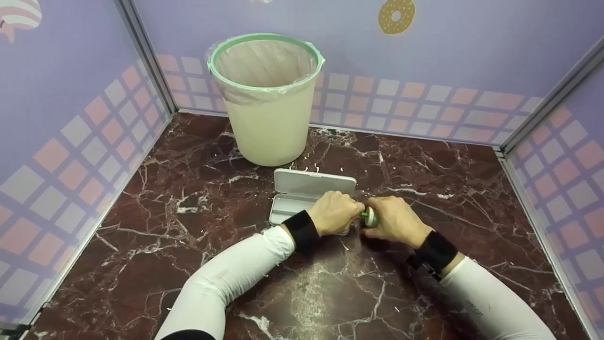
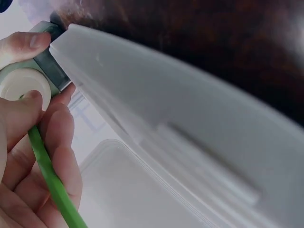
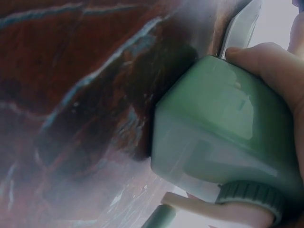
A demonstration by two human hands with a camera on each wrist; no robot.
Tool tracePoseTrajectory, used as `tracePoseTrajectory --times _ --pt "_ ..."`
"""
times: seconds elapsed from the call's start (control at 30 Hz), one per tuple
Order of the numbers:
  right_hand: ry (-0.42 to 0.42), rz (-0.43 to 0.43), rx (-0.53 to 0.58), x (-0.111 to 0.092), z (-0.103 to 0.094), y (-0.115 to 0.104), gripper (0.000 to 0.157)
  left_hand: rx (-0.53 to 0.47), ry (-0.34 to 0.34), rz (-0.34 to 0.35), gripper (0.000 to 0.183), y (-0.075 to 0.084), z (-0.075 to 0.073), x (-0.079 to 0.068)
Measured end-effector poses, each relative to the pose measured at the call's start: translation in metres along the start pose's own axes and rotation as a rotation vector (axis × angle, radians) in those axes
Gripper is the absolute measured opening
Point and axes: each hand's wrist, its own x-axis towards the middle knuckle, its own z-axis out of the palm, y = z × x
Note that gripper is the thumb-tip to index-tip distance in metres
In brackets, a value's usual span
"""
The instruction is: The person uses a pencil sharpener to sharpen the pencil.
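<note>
Left hand [image 1: 336, 213] curled round green pencil [image 2: 51, 179], beside sharpener [image 3: 213, 114] gripped in right hand [image 1: 397, 220]. Probable step: sharpening; next move likely calls for steady turning.

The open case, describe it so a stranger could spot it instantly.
Find the tall cream bin with the green rim, on the dark marbled surface. Just in front, partly covered by the left hand, lies the open case. Its raised, flat, pale lid sets it apart from the round bin.
</note>
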Motion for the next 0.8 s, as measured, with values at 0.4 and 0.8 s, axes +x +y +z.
tracePoseTrajectory --times 0.4,0.8 --pt "-0.033 0.002 0.033 -0.0007 -0.0015 0.0003 0.049 -0.004 -0.042 -0.014 0.01 -0.0005 -0.0001 -0.0006" --pt "-0.039 0.014 0.023 0.0005 -0.0026 -0.0005 0.048 -0.026 -0.108 -0.038 0.01 -0.0025 -0.0057 0.0016"
